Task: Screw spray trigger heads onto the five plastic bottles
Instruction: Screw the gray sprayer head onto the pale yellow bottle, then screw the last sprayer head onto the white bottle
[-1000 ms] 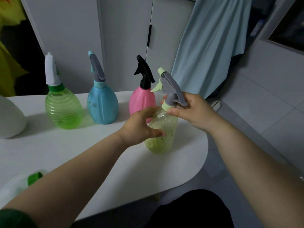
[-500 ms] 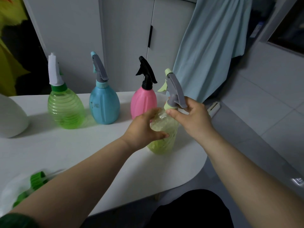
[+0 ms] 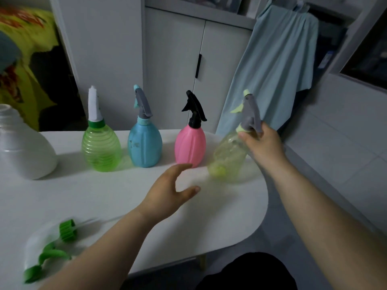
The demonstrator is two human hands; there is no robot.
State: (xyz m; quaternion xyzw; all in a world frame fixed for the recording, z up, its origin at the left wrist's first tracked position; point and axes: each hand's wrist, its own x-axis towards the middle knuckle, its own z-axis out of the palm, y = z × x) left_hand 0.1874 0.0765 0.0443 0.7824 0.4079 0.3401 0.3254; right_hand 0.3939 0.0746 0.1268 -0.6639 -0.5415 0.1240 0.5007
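Note:
My right hand (image 3: 261,145) grips the neck of the pale yellow bottle (image 3: 229,158), just under its grey trigger head (image 3: 251,114); the bottle tilts at the table's far right, beside the pink bottle (image 3: 190,146) with a black head. My left hand (image 3: 167,193) hovers open over the table, off the bottle. The blue bottle (image 3: 145,146) and green bottle (image 3: 101,148) stand further left, each with a head on. A white bottle (image 3: 23,151) without a head stands at the far left. A loose white-and-green trigger head (image 3: 50,245) lies at the front left.
The white table (image 3: 219,216) has a rounded right edge close to the yellow bottle. Behind stand white cabinet doors (image 3: 173,76) and a hanging light-blue cloth (image 3: 278,70). Tiled floor lies to the right.
My left hand has let go of the yellow bottle and drawn back. My right hand has carried the bottle away and to the right, next to the pink one.

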